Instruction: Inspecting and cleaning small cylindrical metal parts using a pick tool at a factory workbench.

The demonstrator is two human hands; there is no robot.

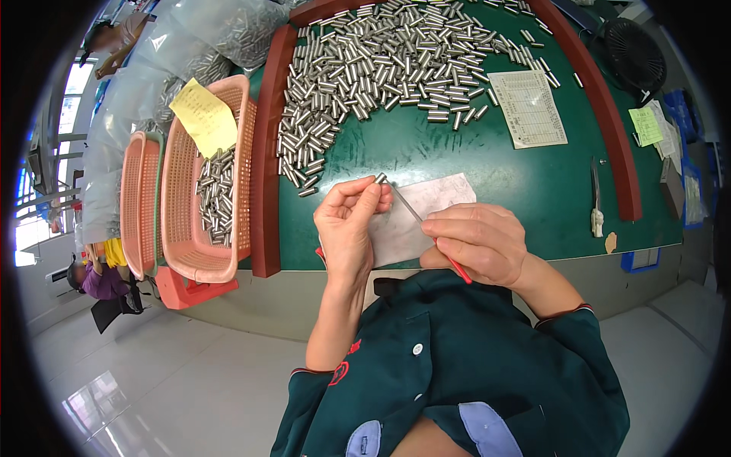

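Note:
My left hand is closed, pinching a small metal cylinder between thumb and fingertips. A bit of red shows beside its wrist; I cannot tell what it is. Closed round a slim tool is my right hand. The tool has a thin metal shaft and a red handle, and its tip meets or nearly meets the cylinder's end. Beneath both hands lies a smudged whitish sheet on the green tabletop. Farther back spreads a big heap of similar metal cylinders.
Dark red wooden rails border the table. On the left stand a pink basket with cylinders and a yellow note, a second basket, and filled plastic bags. A printed sheet, a knife-like tool and a black fan are right.

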